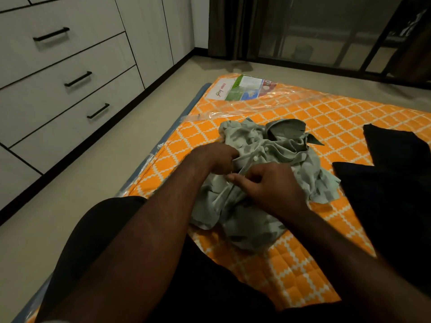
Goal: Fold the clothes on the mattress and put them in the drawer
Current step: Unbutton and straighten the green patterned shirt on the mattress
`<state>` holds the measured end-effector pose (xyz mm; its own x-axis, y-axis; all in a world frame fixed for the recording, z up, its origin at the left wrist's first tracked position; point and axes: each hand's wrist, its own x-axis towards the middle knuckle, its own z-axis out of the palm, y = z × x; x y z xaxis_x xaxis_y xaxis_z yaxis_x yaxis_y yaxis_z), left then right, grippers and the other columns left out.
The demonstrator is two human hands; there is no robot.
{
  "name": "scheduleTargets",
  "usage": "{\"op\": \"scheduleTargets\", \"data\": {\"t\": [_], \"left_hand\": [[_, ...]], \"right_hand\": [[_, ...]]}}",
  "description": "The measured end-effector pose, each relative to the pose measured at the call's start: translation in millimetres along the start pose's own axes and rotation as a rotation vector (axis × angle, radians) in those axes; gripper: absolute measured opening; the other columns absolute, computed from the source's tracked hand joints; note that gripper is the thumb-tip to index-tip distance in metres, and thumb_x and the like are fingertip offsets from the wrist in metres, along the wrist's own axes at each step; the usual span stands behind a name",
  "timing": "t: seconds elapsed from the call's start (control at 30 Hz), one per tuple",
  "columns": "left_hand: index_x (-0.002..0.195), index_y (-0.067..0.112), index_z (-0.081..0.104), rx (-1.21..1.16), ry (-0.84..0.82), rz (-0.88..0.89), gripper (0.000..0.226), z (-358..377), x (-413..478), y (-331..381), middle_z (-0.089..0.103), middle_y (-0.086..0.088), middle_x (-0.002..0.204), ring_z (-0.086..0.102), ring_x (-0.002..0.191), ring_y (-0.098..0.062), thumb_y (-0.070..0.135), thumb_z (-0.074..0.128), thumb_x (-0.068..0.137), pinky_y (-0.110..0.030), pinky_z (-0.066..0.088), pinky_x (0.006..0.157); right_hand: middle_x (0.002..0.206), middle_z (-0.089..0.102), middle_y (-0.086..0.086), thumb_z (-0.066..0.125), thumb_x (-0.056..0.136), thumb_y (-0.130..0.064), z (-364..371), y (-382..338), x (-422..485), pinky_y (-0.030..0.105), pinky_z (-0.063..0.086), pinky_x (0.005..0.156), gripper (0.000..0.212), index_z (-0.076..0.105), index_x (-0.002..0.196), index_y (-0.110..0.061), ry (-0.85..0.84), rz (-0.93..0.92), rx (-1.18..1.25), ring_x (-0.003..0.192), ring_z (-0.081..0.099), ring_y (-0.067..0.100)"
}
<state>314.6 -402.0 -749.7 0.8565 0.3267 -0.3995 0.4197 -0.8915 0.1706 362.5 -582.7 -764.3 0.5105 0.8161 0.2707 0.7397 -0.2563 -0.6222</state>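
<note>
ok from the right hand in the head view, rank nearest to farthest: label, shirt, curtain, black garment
1. shirt, gripped by the right hand
2. black garment, to its right
3. label, far mattress corner
4. curtain, beyond the mattress

Single head-worn wide-angle cam, looking fwd and steeply down from just above the person's lap, so both forearms run in from the bottom edge to the left hand [217, 159] and right hand [268, 187] at frame centre, v. close to the lens. Orange quilted mattress w/ white lattice print [303, 264] fills centre and lower right, w/ the crumpled grey-green button shirt [275, 145] mid-frame under the hands. Horizon is tilted: pale drawer fronts w/ black bar handles [46, 66] slant across the upper left, and the dark glass door w/ brown curtain [326, 31] sits far off along the top edge.
</note>
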Motion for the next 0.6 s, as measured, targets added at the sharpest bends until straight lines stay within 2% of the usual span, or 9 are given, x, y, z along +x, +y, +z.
{"op": "scheduleTargets", "data": {"t": [0.03, 0.07, 0.13, 0.23, 0.3, 0.4, 0.47, 0.53, 0.6], "left_hand": [[0.135, 0.023, 0.057, -0.003, -0.007, 0.002, 0.041, 2.3, 2.1, -0.2, 0.061, -0.007, 0.133, 0.056, 0.117, -0.028, 0.028, 0.063, 0.095, -0.041, 0.050, 0.091], [0.136, 0.023, 0.057, -0.001, -0.007, 0.008, 0.041, 4.2, 3.7, -1.0, 0.061, -0.007, 0.134, 0.056, 0.118, -0.028, 0.028, 0.062, 0.096, -0.042, 0.050, 0.093], [0.131, 0.024, 0.063, 0.020, 0.013, 0.020, 0.037, 6.1, 5.0, -2.7, 0.064, -0.006, 0.129, 0.058, 0.113, -0.027, 0.031, 0.064, 0.095, -0.043, 0.051, 0.092], [0.117, 0.025, 0.072, 0.028, 0.058, 0.023, 0.028, 5.7, 6.0, -3.8, 0.070, -0.003, 0.114, 0.060, 0.102, -0.025, 0.033, 0.071, 0.090, -0.046, 0.055, 0.090], [0.106, 0.024, 0.076, 0.022, 0.088, 0.036, 0.020, 5.7, 6.2, -2.8, 0.072, -0.003, 0.103, 0.063, 0.095, -0.024, 0.031, 0.073, 0.087, -0.046, 0.057, 0.085], [0.087, 0.019, 0.075, 0.026, 0.145, 0.066, 0.007, 5.4, 5.8, 1.5, 0.069, -0.003, 0.085, 0.063, 0.083, -0.024, 0.026, 0.072, 0.087, -0.042, 0.058, 0.075], [0.066, 0.023, 0.062, 0.004, 0.186, 0.103, 0.024, 3.8, 6.5, 4.9, 0.060, 0.000, 0.070, 0.058, 0.074, -0.022, 0.021, 0.070, 0.089, -0.036, 0.050, 0.066], [0.058, 0.026, 0.048, -0.030, 0.236, 0.159, 0.038, 2.9, 7.7, 8.5, 0.050, 0.003, 0.062, 0.052, 0.067, -0.022, 0.017, 0.069, 0.088, -0.038, 0.046, 0.064], [0.059, 0.025, 0.043, -0.103, 0.272, 0.209, 0.040, 3.7, 8.7, 11.3, 0.047, 0.004, 0.061, 0.049, 0.065, -0.020, 0.016, 0.068, 0.089, -0.041, 0.045, 0.063]], "right_hand": [[0.047, 0.059, -0.006, 0.070, 0.083, -0.066, 5.3, -4.7, -4.0, 0.032, 0.046, 0.045, 0.056, 0.061, 0.050, -0.022, -0.056, 0.027, -0.035, 0.045, 0.057, 0.009], [0.044, 0.056, -0.005, 0.069, 0.082, -0.069, 10.8, -8.7, -7.2, 0.032, 0.045, 0.043, 0.062, 0.058, 0.049, -0.018, -0.115, 0.059, -0.081, 0.042, 0.055, 0.009], [0.037, 0.046, -0.005, 0.072, 0.081, -0.067, 22.2, -13.0, -12.8, 0.023, 0.033, 0.039, 0.067, 0.049, 0.044, -0.015, -0.192, 0.136, -0.132, 0.039, 0.049, 0.008], [0.041, 0.052, -0.006, 0.075, 0.083, -0.060, 35.9, -7.1, -16.3, 0.018, 0.034, 0.041, 0.058, 0.053, 0.047, -0.020, -0.216, 0.233, -0.081, 0.040, 0.051, 0.006], [0.049, 0.061, -0.002, 0.077, 0.087, -0.048, 37.1, -1.3, -15.4, 0.019, 0.042, 0.044, 0.047, 0.059, 0.052, -0.021, -0.207, 0.290, -0.009, 0.044, 0.058, 0.008], [0.057, 0.069, 0.003, 0.075, 0.091, -0.027, 32.4, 8.7, -11.8, 0.024, 0.056, 0.054, 0.033, 0.069, 0.062, -0.015, -0.158, 0.404, 0.152, 0.054, 0.068, 0.017], [0.059, 0.070, 0.005, 0.076, 0.091, -0.028, 30.4, 17.1, -7.9, 0.036, 0.061, 0.061, 0.030, 0.073, 0.067, -0.010, -0.074, 0.490, 0.241, 0.056, 0.070, 0.021], [0.058, 0.069, 0.005, 0.076, 0.089, -0.031, 30.2, 28.4, -3.3, 0.030, 0.055, 0.056, 0.031, 0.073, 0.066, -0.011, 0.032, 0.538, 0.207, 0.057, 0.069, 0.022], [0.056, 0.065, 0.006, 0.076, 0.087, -0.027, 27.5, 36.1, 0.3, 0.018, 0.039, 0.043, 0.030, 0.071, 0.064, -0.009, 0.118, 0.545, 0.140, 0.055, 0.063, 0.020]]}}
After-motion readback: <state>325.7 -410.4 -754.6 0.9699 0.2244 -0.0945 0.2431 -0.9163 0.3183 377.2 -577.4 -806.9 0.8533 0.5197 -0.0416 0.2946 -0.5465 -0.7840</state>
